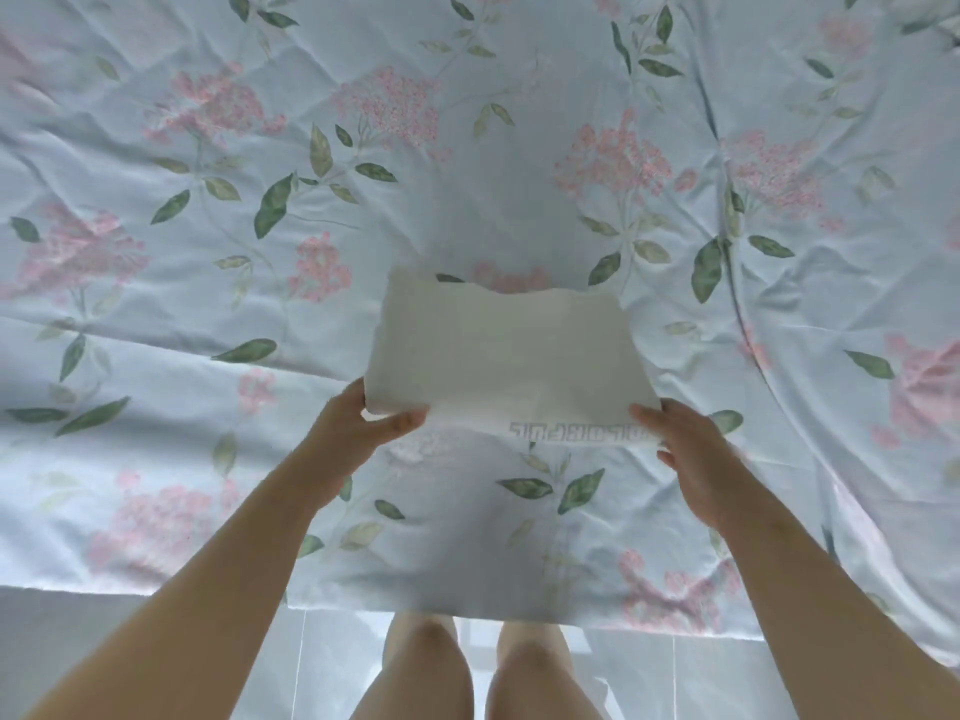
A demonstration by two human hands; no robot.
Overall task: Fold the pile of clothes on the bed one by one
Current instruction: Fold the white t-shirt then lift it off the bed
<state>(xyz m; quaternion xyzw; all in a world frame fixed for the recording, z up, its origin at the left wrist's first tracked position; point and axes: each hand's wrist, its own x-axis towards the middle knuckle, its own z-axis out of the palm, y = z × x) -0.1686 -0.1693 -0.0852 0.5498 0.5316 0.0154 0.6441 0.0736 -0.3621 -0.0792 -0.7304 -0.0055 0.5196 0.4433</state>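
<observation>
A white folded garment (506, 356) forms a neat rectangle over the middle of the bed, with a grey patterned band along its near right edge. My left hand (358, 433) grips its near left corner, thumb on top and fingers underneath. My right hand (685, 449) holds the near right corner the same way. The near edge looks lifted slightly off the sheet. No pile of other clothes shows in the head view.
The bed is covered by a pale blue sheet (208, 304) printed with pink flowers and green leaves, creased in places. Its near edge (156, 589) hangs over a pale tiled floor (130, 657). My legs (478, 672) stand against the bed's edge.
</observation>
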